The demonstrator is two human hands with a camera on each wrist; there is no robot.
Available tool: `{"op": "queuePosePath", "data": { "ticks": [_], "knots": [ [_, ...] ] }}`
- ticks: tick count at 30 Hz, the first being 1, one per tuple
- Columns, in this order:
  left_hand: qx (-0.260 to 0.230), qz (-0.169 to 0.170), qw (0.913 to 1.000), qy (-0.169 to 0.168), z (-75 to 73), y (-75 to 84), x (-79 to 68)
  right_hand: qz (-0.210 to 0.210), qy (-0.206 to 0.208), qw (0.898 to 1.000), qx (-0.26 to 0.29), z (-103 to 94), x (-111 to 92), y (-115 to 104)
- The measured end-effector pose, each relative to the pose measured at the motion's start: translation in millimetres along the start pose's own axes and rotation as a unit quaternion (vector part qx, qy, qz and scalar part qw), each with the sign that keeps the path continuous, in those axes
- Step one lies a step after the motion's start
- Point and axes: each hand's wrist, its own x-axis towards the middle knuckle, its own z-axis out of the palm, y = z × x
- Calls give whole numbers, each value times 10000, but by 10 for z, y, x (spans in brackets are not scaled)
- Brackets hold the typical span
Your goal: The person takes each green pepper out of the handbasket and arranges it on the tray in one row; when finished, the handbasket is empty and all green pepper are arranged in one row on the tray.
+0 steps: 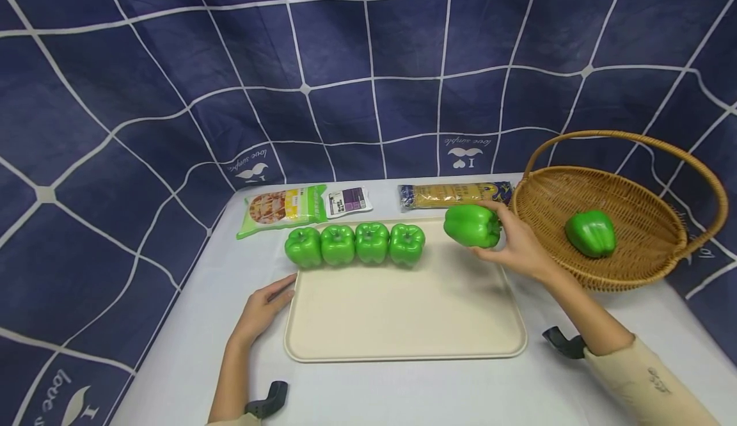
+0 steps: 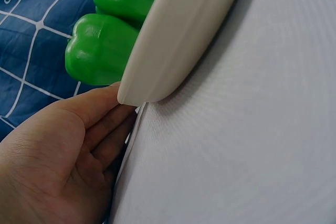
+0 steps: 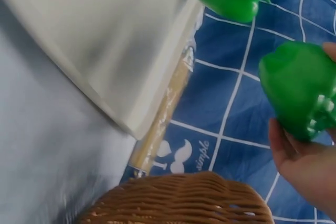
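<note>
My right hand grips a green bell pepper above the tray's right back corner, thumb on the near side and fingers over the far side. The right wrist view also shows this held bell pepper. A row of several bell peppers stands along the back left of the cream tray. At the tray's left edge, my left hand touches the rim with fairly straight fingers, just below the leftmost pepper. Another bell pepper lies inside the wicker basket on the right.
Behind the tray lie a green food bag, a small white and purple packet and a long pack of yellow noodles. The basket's tall handle arches up beside the right forearm. A blue checked cloth hangs behind the white table.
</note>
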Motion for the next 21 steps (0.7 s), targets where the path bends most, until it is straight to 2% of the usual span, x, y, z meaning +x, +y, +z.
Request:
{"op": "queuePosePath", "data": {
  "ticks": [5,12,17,21],
  "knots": [
    [39,-54,10000,-21,1,-2,4,132,79,9991,-384,62,8,12],
    [70,-40,10000,-47,-1,-10,8,566,-298,9939,-902,176,26,37],
    [31,-64,10000,-43,-1,-13,7,555,-568,9881,-1320,273,45,59],
    [26,-64,10000,-25,0,-10,12,511,-704,9856,-1450,352,74,106]
  ]
}}
